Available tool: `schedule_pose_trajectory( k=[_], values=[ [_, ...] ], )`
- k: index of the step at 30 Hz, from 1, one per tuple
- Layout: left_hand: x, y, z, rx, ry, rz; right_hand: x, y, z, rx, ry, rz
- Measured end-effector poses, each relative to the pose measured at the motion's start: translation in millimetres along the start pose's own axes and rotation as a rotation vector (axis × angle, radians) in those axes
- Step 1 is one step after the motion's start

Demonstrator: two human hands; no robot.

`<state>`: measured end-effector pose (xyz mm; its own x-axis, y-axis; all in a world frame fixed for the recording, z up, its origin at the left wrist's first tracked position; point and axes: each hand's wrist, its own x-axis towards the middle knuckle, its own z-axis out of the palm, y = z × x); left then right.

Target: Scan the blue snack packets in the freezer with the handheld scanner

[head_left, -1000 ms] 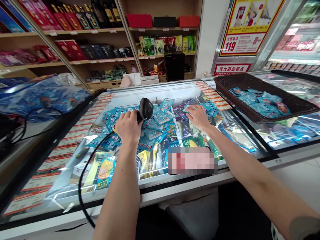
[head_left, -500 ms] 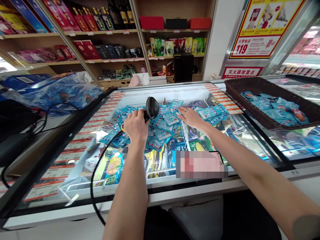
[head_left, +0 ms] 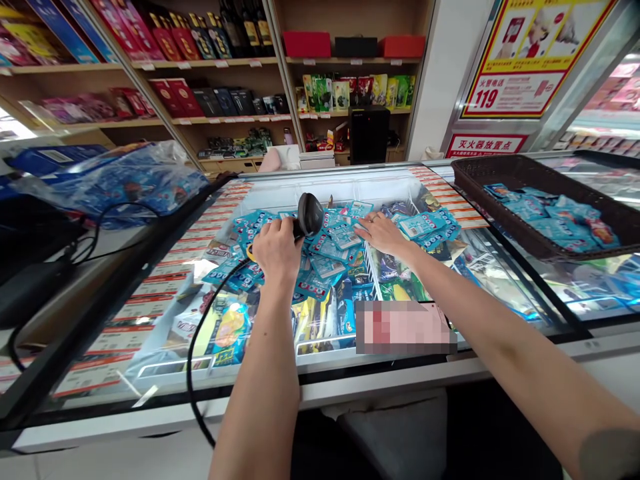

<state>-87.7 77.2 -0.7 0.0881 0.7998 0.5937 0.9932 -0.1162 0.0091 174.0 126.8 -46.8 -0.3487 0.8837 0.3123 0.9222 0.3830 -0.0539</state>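
My left hand (head_left: 274, 250) is wrapped around the handle of a black barcode scanner (head_left: 311, 213), its head turned up and to the right. A black cable (head_left: 197, 333) runs from it down toward the counter's front. Many small blue snack packets (head_left: 327, 247) lie spread over the glass top of the freezer under the scanner. Stretched forward, my right hand (head_left: 381, 233) has its fingers apart over the right edge of that pile; whether the fingertips press on a packet is hard to make out. Further right sits a smaller stack of blue packets (head_left: 431, 227).
A dark brown basket (head_left: 543, 248) with more blue packets stands on the right. At the left lies a clear plastic bag (head_left: 145, 177) of blue packs. A partly blurred phone (head_left: 405, 327) rests near the front edge. Stocked shelves (head_left: 215, 121) line the back.
The whole view has shifted slightly, with things appearing a little further right. My left hand still grips the scanner, and my right hand stays at the packets.
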Motion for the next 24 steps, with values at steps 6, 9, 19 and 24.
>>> schedule_pose_trajectory(
  k=[6,9,19,24],
  values=[
    [-0.7,6.2,-1.4,-0.034,-0.016,0.148,-11.9,8.0,-5.8,-0.031,0.028,0.081],
    [-1.6,11.2,-2.1,-0.028,-0.046,0.225,-14.5,12.6,-6.9,-0.059,0.051,0.145],
    [-3.1,14.7,2.7,-0.031,-0.086,0.319,1.0,3.7,1.9,-0.043,0.113,0.372],
    [-2.7,14.3,4.3,-0.048,-0.072,0.326,12.8,3.2,5.0,-0.009,0.079,0.522]
  ],
)
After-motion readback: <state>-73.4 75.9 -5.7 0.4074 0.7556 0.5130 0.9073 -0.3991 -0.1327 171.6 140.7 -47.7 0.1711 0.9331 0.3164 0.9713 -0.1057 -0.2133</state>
